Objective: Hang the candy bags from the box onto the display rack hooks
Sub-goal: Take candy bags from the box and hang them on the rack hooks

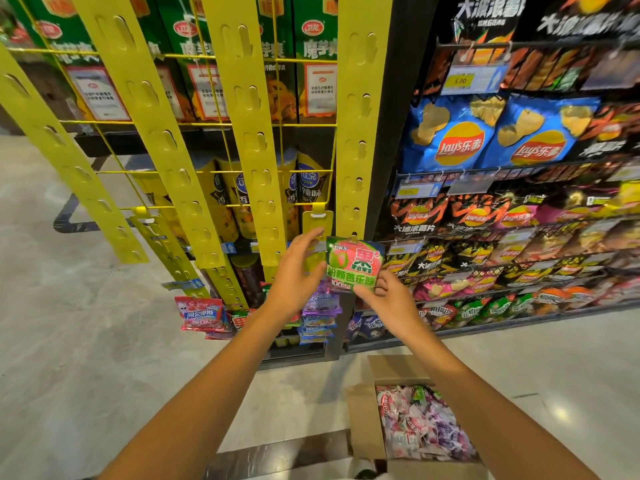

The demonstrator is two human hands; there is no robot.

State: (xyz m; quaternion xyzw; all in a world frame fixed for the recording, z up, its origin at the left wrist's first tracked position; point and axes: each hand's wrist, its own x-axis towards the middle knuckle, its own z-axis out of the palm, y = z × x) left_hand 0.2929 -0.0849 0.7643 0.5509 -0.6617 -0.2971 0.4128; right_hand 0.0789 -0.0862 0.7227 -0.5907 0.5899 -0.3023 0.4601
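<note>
A glossy grey floor [86, 341] is seen beneath black wire shelves [519, 233] stocked with crisp packets [450, 140].

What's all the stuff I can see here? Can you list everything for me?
green candy bag: one, green and pink, held up at the foot of a yellow strip
yellow hanging strips: several, yellow, slotted, hanging over a wire grid
cardboard box: one, brown, open on the floor at lower right, full of pink, purple and green candy bags
hung candy bags: a cluster, red, purple and blue, low on the strips
blue crisp bags: two, blue, on the right-hand shelves
dark crisp bags: many, black and orange, rows below
left hand: touches the bag's left edge
right hand: pinches the bag's lower edge
</note>
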